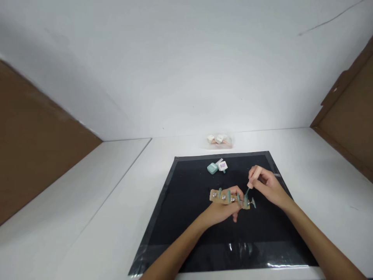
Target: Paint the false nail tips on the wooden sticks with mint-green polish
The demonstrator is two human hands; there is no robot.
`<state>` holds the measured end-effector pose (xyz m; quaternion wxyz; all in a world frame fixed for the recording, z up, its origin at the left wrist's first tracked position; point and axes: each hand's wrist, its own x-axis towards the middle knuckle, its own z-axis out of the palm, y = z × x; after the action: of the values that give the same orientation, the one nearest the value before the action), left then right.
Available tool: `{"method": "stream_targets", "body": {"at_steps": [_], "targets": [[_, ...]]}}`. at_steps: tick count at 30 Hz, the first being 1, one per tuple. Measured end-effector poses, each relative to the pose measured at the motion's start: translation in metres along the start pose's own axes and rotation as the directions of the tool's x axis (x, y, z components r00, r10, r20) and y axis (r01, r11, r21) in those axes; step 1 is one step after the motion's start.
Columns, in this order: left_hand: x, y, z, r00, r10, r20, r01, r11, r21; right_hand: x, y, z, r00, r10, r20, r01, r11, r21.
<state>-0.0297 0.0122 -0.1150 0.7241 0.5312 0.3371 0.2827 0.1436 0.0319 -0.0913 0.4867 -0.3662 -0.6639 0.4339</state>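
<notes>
My left hand [226,210] is closed around a tan strip-shaped nail stand [216,196]. Several green false nails [229,196] stick up from it, with round silvery pieces between them. At the strip's right end, one more green nail [253,202] stands out to the side. Pinched in my right hand [268,184] is a nail polish brush [252,182] with a pale pink cap. Its green-coated tip is at a nail near the strip's right end; whether it touches cannot be made out.
Beyond my hands, a green polish bottle [212,168] and a white-topped item [222,166] lie on the black mat [186,210]. A clear plastic box [228,145] with small white and pinkish items stands by the white back wall [186,77]. Brown panels [35,144] flank the white table.
</notes>
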Motion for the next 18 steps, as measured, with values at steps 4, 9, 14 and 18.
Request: {"method": "stream_targets", "body": {"at_steps": [4,9,14,18], "targets": [[-0.0005,0.0021,0.0008,1.0,-0.004,-0.022,0.003,0.999,-0.042,-0.0021,0.0023,-0.0008,1.0,0.004,-0.031,-0.002,0.998,0.063],[0.0008,-0.0011,0.0002,0.999,0.002,-0.053,-0.008,0.995,-0.102,-0.0061,-0.0018,0.0015,0.993,-0.033,0.111,0.014,0.985,0.17],[0.0024,-0.004,-0.0003,0.999,0.006,-0.04,-0.011,0.994,-0.111,-0.0037,-0.0017,0.0023,0.993,-0.019,0.12,0.006,0.994,0.107],[0.0028,-0.0041,-0.0001,1.0,-0.002,-0.025,-0.002,0.991,-0.133,0.0,0.0016,-0.0001,0.999,0.042,0.009,-0.042,0.998,0.042]]}}
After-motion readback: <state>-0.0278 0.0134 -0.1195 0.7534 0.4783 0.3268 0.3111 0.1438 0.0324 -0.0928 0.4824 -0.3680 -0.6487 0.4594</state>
